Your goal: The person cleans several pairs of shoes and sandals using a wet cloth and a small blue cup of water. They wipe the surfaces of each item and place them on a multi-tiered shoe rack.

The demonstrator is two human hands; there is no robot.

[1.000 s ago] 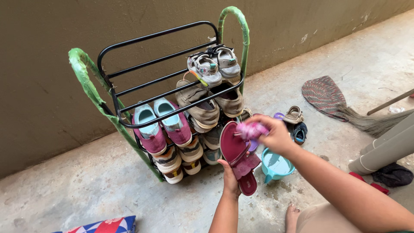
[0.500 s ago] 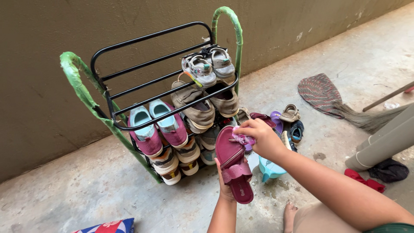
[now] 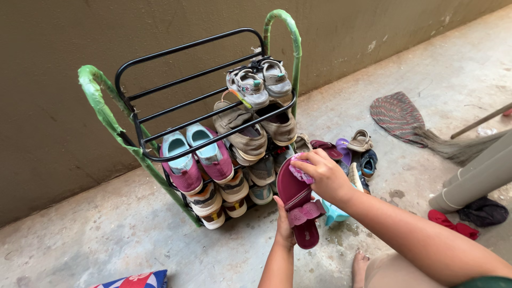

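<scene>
Left hand [image 3: 285,226], mostly hidden behind the gripped maroon sandal [image 3: 296,196]; right hand [image 3: 324,175] clasps a half-covered pink cloth [image 3: 300,172], now nearer the sandal's toe than half a second ago.

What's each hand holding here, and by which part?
The left hand holds a maroon sandal from behind, near its strap. The right hand presses a bunched pink cloth against its upper end.

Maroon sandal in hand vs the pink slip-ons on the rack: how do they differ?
The maroon sandal is open, with a strap, held up in the left hand while the right hand presses a pink cloth on it. The pink slip-ons are closed, teal-lined, a pair resting on the rack. Both are reddish-pink footwear.
</scene>
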